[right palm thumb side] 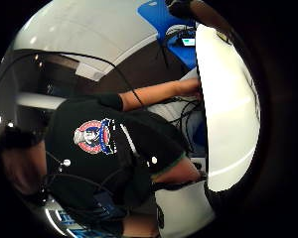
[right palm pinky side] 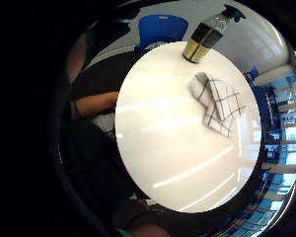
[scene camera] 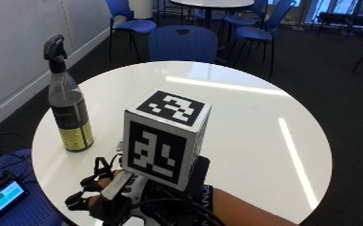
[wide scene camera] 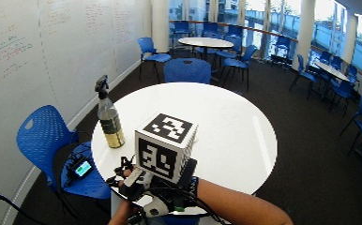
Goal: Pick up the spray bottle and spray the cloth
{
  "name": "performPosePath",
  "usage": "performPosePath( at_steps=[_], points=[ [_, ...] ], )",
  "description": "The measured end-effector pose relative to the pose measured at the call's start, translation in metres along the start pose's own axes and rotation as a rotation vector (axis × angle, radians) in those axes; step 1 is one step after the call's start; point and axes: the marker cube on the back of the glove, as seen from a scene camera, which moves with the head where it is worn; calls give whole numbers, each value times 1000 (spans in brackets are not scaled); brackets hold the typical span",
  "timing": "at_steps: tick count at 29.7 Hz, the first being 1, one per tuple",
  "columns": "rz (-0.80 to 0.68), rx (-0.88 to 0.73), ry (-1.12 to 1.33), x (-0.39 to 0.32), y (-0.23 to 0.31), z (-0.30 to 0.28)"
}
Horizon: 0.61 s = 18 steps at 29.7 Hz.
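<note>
Tall clear plastic spray bottle [scene camera: 67, 110], black trigger, upright far-left on round white desk [scene camera: 250, 122]; probably light, smooth (grip the narrow neck). Gloved right hand [scene camera: 106, 200] relaxed, empty. Checked cloth [right palm pinky side: 216, 102] soft.

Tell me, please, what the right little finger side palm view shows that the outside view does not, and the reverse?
Only the little finger side palm view shows the checked cloth, lying crumpled on the table beside the spray bottle. Only the outside view shows the gloved right hand, low over the table's near edge, well short of the bottle; there the cloth is hidden. Both show the round white table and the spray bottle standing upright on it, untouched.
</note>
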Motion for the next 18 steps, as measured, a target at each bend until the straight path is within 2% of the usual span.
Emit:
performPosePath(
  at_steps=[18],
  points=[
    [8, -23, -4, 2, 1, 9]
  ],
)
